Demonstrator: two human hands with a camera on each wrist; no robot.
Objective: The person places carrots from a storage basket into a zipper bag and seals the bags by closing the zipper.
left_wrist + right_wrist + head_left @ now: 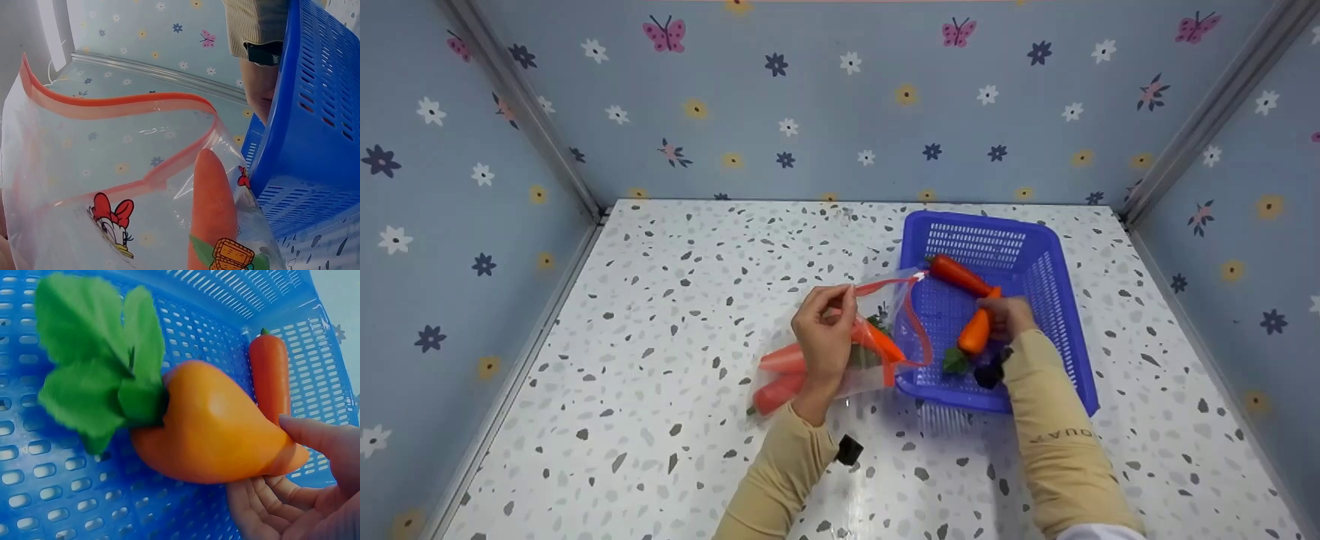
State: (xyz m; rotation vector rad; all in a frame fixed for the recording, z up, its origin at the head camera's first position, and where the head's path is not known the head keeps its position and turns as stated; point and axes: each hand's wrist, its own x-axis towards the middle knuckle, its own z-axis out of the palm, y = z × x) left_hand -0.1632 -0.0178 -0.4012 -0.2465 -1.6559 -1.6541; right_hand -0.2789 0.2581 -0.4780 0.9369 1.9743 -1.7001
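left hand (823, 330): positioned near the middle of the worktop (660, 300). the thumb and fingertips are closed together in a pinch on the red-edged rim of a clear bag (864, 379). the bag's mouth gapes toward the basket (1074, 300) and overlaps its left rim in the head view; i cannot tell whether the two touch. several carrots (778, 393) are inside the bag, one of them close to the mouth. a cartoon duck (115, 228) with a red bow is printed on the film.

right hand (1011, 315): positioned over the basket's interior. the thumb bears on one side and the fingers curl under the other, so that i grip an orange carrot (975, 336) by its tapered end. the carrot's green leaves (84, 326) point toward the basket's near left corner. i cannot tell whether the carrot clears the basket floor.

basket: blue, perforated, standing at the right part of the worktop, close to the far edge. a red-orange carrot (958, 273) lies inside it, stem near the far left corner, tapered end toward my right hand.

arms: i wear tan sleeves (1057, 427), with a black device (849, 450) at each wrist.
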